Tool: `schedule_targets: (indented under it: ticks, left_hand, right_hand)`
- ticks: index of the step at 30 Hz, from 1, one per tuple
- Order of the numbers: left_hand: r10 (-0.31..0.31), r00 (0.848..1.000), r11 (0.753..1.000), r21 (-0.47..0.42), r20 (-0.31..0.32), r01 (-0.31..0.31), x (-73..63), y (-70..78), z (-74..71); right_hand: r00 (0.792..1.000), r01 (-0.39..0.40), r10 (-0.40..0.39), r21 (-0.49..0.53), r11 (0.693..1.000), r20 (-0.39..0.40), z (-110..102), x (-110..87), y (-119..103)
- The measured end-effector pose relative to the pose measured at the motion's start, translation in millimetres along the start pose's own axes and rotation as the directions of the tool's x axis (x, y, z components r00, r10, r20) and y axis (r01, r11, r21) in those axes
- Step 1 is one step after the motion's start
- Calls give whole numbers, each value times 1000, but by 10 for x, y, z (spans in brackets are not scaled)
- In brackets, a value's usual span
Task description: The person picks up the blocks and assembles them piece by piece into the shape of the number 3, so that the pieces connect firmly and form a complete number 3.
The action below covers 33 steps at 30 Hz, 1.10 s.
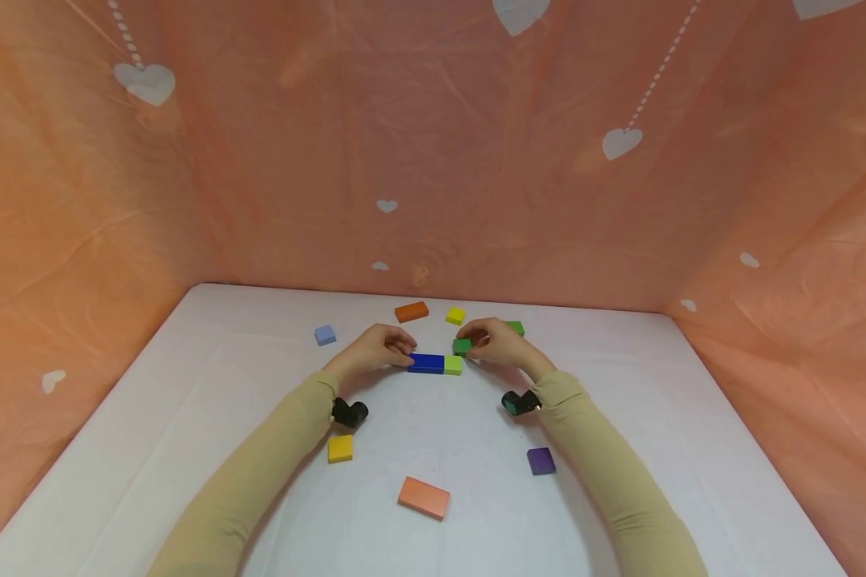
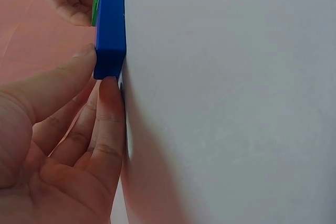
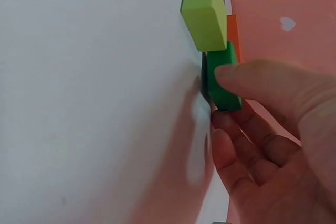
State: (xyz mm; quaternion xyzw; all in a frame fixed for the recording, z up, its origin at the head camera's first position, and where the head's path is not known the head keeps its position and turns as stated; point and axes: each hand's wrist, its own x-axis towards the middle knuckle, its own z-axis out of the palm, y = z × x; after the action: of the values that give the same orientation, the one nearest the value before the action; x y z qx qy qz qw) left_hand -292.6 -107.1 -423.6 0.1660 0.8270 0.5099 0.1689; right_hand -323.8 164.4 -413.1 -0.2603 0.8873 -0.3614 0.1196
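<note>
On my head feed, the person's left hand (image 1: 378, 349) pinches the outer end of a dark blue block (image 1: 426, 364), thumb and forefinger at its corner. That block lies on the white table (image 1: 260, 481), its other end against a lime block (image 1: 452, 365). The right hand (image 1: 498, 343) grasps a dark green block (image 1: 462, 347) between thumb and fingers, just beyond the lime one; I cannot tell whether the two touch. The block faces I can see are plain solid colour, and the only printing I make out is white hearts (image 1: 145, 84) on the peach cloth (image 1: 433, 144) behind. Farther back I see an orange block (image 1: 411, 312) and a yellow block (image 1: 455, 316); a salmon block (image 1: 423, 498) and a purple block (image 1: 541, 461) lie nearer the person.
</note>
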Motion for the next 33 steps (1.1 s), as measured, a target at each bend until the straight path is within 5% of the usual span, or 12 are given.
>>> schedule_targets:
  ticks: [33]
  left_hand:
    - [21,1000,1000,21,5,-21,-24,3,-4]
  right_hand:
    - [1000,-14,14,-9,1000,24,25,-42,14]
